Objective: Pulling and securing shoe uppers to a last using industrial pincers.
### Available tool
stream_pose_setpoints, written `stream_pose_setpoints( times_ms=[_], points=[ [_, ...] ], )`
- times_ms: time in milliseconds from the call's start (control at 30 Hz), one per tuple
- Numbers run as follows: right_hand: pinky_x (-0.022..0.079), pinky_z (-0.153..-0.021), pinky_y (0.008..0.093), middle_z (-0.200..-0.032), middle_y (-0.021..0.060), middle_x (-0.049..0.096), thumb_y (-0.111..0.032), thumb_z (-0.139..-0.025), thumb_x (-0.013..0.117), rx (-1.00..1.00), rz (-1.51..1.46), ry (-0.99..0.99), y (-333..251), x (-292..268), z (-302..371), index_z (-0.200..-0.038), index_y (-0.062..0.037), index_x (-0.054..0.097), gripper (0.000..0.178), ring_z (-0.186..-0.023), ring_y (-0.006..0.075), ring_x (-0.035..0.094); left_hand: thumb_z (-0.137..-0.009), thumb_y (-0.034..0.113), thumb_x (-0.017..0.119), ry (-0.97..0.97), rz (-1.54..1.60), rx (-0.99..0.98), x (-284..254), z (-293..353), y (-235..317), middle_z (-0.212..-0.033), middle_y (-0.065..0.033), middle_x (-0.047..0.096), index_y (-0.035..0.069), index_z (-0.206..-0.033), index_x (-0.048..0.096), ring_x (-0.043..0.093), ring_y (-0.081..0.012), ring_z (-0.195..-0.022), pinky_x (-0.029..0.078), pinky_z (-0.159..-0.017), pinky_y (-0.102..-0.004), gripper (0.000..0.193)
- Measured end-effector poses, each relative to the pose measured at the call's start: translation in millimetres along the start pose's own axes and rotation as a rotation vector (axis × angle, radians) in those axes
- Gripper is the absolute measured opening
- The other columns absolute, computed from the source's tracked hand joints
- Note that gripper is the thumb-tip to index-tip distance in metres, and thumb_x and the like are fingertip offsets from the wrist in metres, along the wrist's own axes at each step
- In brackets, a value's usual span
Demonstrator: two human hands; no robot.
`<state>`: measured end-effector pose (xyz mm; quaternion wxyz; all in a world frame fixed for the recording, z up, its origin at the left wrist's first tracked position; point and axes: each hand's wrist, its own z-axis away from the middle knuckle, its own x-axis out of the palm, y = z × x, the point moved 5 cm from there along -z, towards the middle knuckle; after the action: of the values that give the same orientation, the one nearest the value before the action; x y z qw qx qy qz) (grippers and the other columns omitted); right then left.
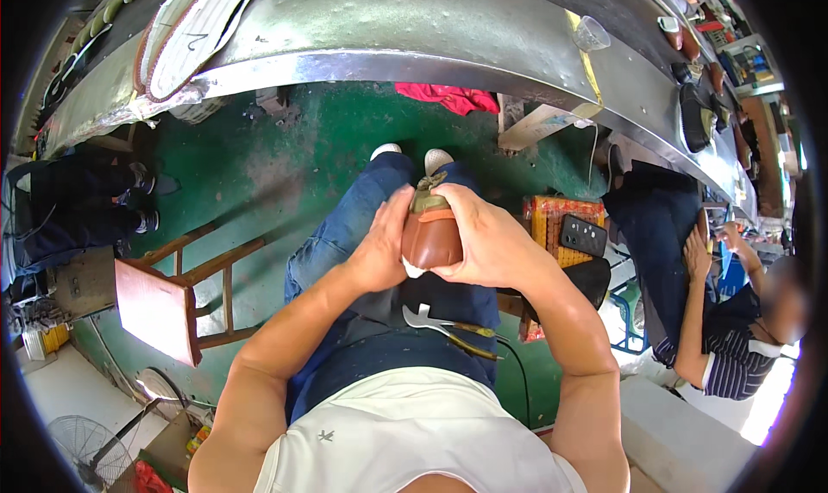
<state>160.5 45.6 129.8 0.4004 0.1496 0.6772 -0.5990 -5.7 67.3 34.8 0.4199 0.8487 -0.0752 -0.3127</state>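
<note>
Above my lap, a brown leather shoe with olive-green fabric at its far end is held between both hands. A white patch shows at its near end; its underside is hidden. My left hand presses along the left side with the fingers together. On the right side, my right hand wraps round it, thumb side near the brown leather and olive part. Across my thighs lies a pair of lasting pincers with a metal head and two slim handles, touched by neither hand.
A long metal bench runs ahead, carrying pale shoe pieces at left and a clear cup. A wooden stool lies left. At right, a phone rests on a woven seat; beyond sits a co-worker.
</note>
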Motion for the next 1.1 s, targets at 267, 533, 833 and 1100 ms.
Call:
stream_pose_setpoints(
  times_ms=[267, 533, 833, 1100],
  points=[
    [0.05, -0.09, 0.0479, -0.114, 0.023, 0.06, -0.04, -0.079, 0.082, 0.123, 0.157, 0.271, 5.9, 54.0, 109.6, -0.122, 0.0017, 0.054, 0.067, -0.104, 0.0412, 0.06, -0.081, 0.022, 0.087, -0.126, 0.291, -0.515, -13.9, -16.8, -1.6, -0.142, -0.0234, 0.056, 0.004, -0.159, 0.024, 0.055, -0.0344, -0.134, 0.044, -0.111, -0.0389, 0.101],
    [0.056, -0.078, 0.0398, -0.102, 0.0139, 0.068, -0.035, -0.085, 0.078, 0.486, 0.054, -0.281, 0.3, 97.3, 191.9, -0.121, -0.0014, 0.06, 0.052, -0.089, 0.0293, 0.069, -0.09, 0.042, 0.076, -0.804, 0.356, -0.964, 1.7, -9.0, -7.6, -0.123, -0.0145, 0.068, -0.002, -0.138, 0.056, 0.065, -0.0217, -0.108, 0.052, -0.093, -0.0373, 0.069],
    [0.053, -0.073, 0.0295, -0.105, 0.0093, 0.071, -0.015, -0.093, 0.061, 0.624, -1.039, -0.145, 9.3, 87.8, 206.4, -0.115, 0.0021, 0.062, 0.028, -0.084, 0.0121, 0.066, -0.096, 0.018, 0.063, -0.571, 0.691, -1.156, 16.0, 42.9, -33.1, -0.109, -0.0085, 0.072, 0.001, -0.129, 0.065, 0.069, -0.0189, -0.095, 0.055, -0.084, -0.0352, 0.037],
    [0.053, -0.083, 0.0497, -0.103, 0.0248, 0.066, -0.016, -0.092, 0.062, 0.248, 0.133, -0.12, 1.2, 68.2, 137.6, -0.126, 0.01, 0.055, 0.043, -0.092, 0.0421, 0.065, -0.089, 0.008, 0.074, -0.443, 0.863, -0.968, 10.8, 81.6, 3.9, -0.143, -0.0107, 0.055, 0.004, -0.158, 0.03, 0.055, -0.0189, -0.127, 0.041, -0.112, -0.0351, 0.082]
  ],
)
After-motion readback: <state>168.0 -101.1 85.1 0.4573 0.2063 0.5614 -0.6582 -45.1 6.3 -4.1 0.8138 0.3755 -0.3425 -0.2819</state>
